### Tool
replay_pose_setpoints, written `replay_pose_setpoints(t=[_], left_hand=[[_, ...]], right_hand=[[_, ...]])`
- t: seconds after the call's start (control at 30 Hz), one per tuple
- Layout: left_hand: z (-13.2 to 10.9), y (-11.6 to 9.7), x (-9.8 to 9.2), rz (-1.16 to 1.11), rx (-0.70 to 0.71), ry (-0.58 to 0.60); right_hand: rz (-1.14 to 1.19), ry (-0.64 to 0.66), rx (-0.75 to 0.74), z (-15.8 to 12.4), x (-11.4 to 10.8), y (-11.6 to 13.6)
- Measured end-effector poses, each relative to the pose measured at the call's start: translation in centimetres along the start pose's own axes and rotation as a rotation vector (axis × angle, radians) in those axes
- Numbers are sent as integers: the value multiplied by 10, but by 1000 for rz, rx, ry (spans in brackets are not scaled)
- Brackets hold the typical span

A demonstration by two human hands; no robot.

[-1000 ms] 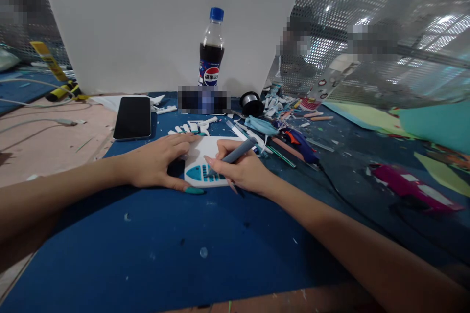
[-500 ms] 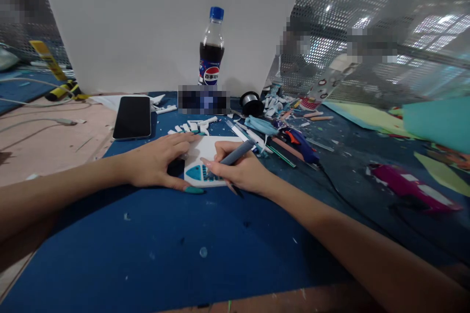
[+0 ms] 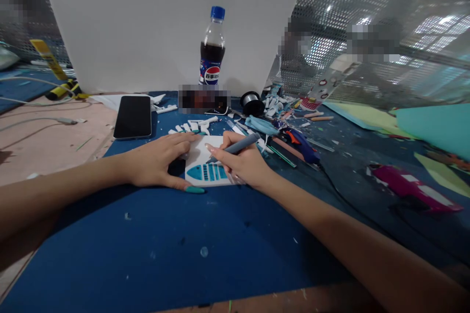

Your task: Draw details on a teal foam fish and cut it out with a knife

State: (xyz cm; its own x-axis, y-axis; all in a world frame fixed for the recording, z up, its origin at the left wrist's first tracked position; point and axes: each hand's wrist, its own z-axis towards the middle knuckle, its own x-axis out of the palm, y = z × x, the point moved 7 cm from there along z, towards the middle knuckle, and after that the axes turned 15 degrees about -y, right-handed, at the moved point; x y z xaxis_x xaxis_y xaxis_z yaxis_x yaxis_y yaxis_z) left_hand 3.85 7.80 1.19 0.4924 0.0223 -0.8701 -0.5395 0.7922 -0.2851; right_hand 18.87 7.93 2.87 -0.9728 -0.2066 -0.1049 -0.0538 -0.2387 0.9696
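Observation:
A white card point(image 3: 200, 149) lies on the blue mat, with a blue fish-like shape point(image 3: 196, 172) on it, pointed at the left and crossed by stripes. My left hand point(image 3: 157, 159) rests over the card's left side, fingers stretched out and thumb apart along the near edge. Pinched in my right hand point(image 3: 249, 166) is a grey pen point(image 3: 242, 144), slanting down to the left. Its tip is at the top of the striped part; whether it touches the card I cannot tell. My right hand covers the card's right end.
Behind the card are white scraps point(image 3: 194, 125), a phone point(image 3: 132, 117), a cola bottle point(image 3: 212, 54) and a wire spool point(image 3: 252, 103). To the right lie a blue glue gun point(image 3: 303, 144) and a magenta tool point(image 3: 411, 188) with cords. A white panel point(image 3: 147, 24) stands behind.
My right hand and the pen have shifted slightly up and to the right, uncovering more blue stripes. My left hand has stayed in place.

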Motion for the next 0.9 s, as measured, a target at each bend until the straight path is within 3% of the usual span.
replay_pose_setpoints(t=[0.9], left_hand=[[-1,0,0,-6,31,5]], right_hand=[[-65,32,35,2,3,-2]])
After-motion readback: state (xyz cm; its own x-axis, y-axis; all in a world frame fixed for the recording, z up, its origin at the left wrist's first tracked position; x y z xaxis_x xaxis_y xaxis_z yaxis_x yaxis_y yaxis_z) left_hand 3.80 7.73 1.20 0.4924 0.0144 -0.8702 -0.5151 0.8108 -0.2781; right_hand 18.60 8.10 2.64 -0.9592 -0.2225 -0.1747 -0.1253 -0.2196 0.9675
